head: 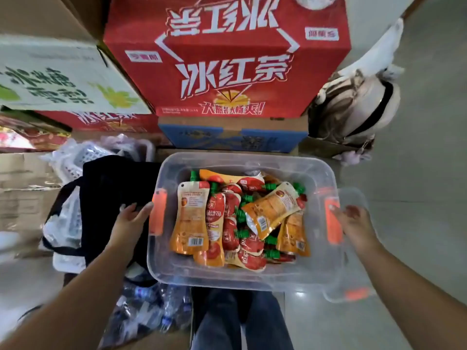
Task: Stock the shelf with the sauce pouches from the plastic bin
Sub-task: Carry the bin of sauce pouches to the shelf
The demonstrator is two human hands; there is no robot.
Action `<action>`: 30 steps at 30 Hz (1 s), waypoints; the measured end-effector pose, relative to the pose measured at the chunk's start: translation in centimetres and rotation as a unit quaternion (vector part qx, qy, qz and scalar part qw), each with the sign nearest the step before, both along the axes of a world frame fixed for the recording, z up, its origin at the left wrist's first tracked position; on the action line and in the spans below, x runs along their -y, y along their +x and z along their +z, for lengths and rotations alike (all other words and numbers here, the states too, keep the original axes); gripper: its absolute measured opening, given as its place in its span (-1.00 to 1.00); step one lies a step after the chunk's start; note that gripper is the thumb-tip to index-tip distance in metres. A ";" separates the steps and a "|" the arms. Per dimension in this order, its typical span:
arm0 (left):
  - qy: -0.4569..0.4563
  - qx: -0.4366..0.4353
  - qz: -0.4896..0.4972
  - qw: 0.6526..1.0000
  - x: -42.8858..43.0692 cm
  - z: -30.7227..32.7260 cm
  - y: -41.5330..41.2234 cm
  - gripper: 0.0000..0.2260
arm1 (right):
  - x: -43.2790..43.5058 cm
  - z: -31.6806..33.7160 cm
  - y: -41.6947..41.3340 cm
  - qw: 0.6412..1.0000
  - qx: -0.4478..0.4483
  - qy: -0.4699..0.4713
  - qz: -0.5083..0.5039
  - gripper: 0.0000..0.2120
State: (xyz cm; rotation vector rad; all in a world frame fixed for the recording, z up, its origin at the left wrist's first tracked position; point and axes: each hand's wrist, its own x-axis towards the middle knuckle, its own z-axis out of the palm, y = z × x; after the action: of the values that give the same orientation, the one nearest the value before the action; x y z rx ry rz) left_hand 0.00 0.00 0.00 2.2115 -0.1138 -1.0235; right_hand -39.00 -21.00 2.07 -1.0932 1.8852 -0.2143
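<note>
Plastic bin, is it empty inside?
No, the plastic bin holds a heap of orange and red sauce pouches.

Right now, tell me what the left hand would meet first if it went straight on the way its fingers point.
The left hand points towards the bin, so it would likely meet the orange latch on that end first. The gap looks small, though depth is unclear.
</note>
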 end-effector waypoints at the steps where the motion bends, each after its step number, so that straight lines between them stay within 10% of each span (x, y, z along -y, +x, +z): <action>1: -0.011 -0.017 0.014 1.000 0.2 -0.4 0.2 -0.39 | 0.2 0.0 0.3 1.000 0.018 0.013 -0.019 -0.35; 5: -0.038 -0.146 0.050 0.987 1.4 -0.6 -0.3 -0.76 | 0.1 -0.8 0.7 0.995 0.041 0.081 -0.029 -0.43; 13: -0.004 -0.041 0.028 0.999 2.1 1.1 -1.4 -0.93 | 0.1 1.0 1.6 0.998 -0.057 0.012 -0.023 -0.63; 23: 0.097 -0.011 -0.043 0.994 4.4 0.6 -2.5 -0.49 | 0.0 0.5 2.9 0.997 -0.023 0.073 -0.018 -0.70; 30: 0.192 0.048 -0.172 0.965 3.0 4.8 -4.5 -0.54 | -2.5 4.4 0.2 0.996 -0.072 0.055 0.008 -0.64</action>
State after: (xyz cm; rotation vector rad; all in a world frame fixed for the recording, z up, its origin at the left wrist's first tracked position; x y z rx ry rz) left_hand -4.46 -2.97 4.82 2.6588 -0.3829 -1.2030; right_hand -38.84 -18.51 6.49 -1.0721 1.9897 -0.0231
